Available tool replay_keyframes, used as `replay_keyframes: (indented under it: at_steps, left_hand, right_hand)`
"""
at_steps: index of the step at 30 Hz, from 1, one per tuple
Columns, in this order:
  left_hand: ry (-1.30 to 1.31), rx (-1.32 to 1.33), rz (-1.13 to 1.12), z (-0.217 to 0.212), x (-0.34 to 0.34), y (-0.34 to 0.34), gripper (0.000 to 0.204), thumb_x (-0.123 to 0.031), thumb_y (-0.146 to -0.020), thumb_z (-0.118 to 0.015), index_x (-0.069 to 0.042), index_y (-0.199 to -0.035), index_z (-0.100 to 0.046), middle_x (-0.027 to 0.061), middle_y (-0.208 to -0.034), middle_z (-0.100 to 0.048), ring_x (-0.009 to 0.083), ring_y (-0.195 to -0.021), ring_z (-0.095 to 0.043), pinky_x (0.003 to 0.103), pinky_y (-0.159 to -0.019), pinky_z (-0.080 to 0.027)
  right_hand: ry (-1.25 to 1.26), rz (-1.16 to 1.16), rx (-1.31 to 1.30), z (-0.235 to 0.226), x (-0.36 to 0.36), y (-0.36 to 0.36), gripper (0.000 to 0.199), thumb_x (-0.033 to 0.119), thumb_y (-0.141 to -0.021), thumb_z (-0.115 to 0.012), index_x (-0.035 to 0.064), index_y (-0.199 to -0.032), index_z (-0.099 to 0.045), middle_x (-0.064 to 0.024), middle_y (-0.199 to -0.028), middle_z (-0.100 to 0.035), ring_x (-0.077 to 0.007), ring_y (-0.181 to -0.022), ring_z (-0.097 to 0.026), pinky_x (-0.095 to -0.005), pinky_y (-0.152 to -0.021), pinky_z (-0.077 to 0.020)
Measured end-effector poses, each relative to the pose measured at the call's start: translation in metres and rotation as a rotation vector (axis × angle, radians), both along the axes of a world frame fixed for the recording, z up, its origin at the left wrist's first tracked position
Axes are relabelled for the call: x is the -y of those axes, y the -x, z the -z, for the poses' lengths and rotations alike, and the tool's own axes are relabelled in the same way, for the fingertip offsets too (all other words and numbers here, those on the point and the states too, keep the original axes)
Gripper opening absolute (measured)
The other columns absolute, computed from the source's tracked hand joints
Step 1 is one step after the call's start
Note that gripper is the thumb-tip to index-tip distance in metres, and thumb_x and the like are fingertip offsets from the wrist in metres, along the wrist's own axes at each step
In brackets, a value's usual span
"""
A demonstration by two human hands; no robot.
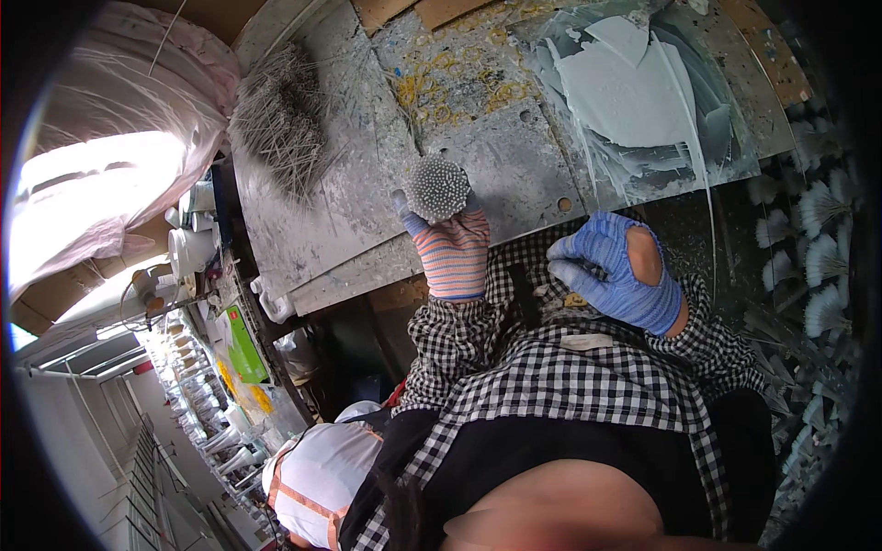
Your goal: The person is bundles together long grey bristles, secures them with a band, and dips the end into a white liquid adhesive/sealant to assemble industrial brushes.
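Glaring left daylight, perhaps overexposed; bent edges.

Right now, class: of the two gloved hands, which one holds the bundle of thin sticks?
The left hand, in the striped knit glove, grips the round bundle of sticks upright. The right hand, in a blue glove, holds no bundle.

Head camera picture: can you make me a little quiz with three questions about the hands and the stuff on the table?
1. True or false: the left hand holds a round bundle of thin sticks, their tips facing the camera.
2. What colour is the glove on the right hand?
A. red
B. blue
C. black
3. Fill in: a loose pile of thin sticks lies on the grey table, to the ______ of the held bundle.

Key
1. True. The striped glove is closed around the bundle.
2. B. The blue glove is torn at the back, and the hand rests over the checked apron.
3. Left.
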State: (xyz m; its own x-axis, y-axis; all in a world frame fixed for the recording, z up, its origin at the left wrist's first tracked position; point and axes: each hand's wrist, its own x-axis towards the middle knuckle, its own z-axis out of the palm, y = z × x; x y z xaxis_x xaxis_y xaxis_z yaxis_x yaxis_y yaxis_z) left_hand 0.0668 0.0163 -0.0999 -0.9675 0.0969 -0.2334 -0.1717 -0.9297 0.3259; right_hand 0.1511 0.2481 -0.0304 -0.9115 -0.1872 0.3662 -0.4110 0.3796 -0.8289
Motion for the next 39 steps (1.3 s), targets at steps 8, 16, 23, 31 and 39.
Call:
replay_keyframes:
  at_steps: [8,16,23,31,39]
  left_hand:
    - [0.072,-0.049,0.074,-0.036,-0.011,0.005,0.052,-0.028,-0.094,-0.065,-0.001,-0.136,-0.050,0.0141,-0.142,-0.054,0.0278,-0.130,-0.051,0.046,-0.115,-0.039]
    - [0.422,0.001,0.277,-0.039,0.001,0.021,0.056,-0.034,-0.089,-0.073,-0.001,-0.130,-0.052,0.0149,-0.131,-0.058,0.0340,-0.125,-0.055,0.052,-0.114,-0.039]
    - [0.349,0.040,0.447,-0.039,-0.028,0.014,0.067,-0.029,-0.094,-0.068,0.000,-0.144,-0.036,0.0229,-0.138,-0.049,0.0379,-0.129,-0.052,0.056,-0.111,-0.044]
    - [0.307,0.159,0.475,-0.035,-0.023,0.020,0.052,-0.031,-0.101,-0.057,0.003,-0.138,-0.046,0.0237,-0.137,-0.054,0.0366,-0.125,-0.055,0.055,-0.106,-0.048]
    - [0.369,0.096,0.476,-0.026,-0.024,0.023,0.053,-0.012,-0.096,-0.054,0.009,-0.142,-0.038,0.0265,-0.144,-0.047,0.0391,-0.130,-0.051,0.055,-0.113,-0.041]
  right_hand:
    - [-0.007,0.022,-0.003,0.000,-0.010,0.006,0.015,0.014,-0.081,-0.079,0.0017,-0.089,-0.073,-0.0112,-0.082,-0.069,-0.0261,-0.069,-0.066,-0.0354,-0.064,-0.0532]
    - [0.200,0.005,0.107,-0.020,-0.016,0.076,0.029,0.032,-0.090,-0.071,0.0049,-0.102,-0.071,-0.0085,-0.086,-0.072,-0.0170,-0.075,-0.070,-0.0291,-0.070,-0.0570]
    - [-0.137,-0.246,0.486,-0.021,0.006,0.143,0.063,0.055,-0.082,-0.075,-0.0001,-0.111,-0.067,-0.0117,-0.096,-0.069,-0.0221,-0.091,-0.068,-0.0324,-0.085,-0.0546]
    - [-0.023,-0.556,0.936,0.008,0.011,0.170,0.072,0.045,-0.073,-0.088,-0.0054,-0.118,-0.062,-0.0171,-0.099,-0.070,-0.0242,-0.090,-0.069,-0.0356,-0.075,-0.0577]
    - [0.138,-0.535,0.971,0.017,0.009,0.167,0.046,0.019,-0.077,-0.083,-0.0056,-0.112,-0.066,-0.0148,-0.090,-0.071,-0.0222,-0.081,-0.070,-0.0348,-0.070,-0.0601]
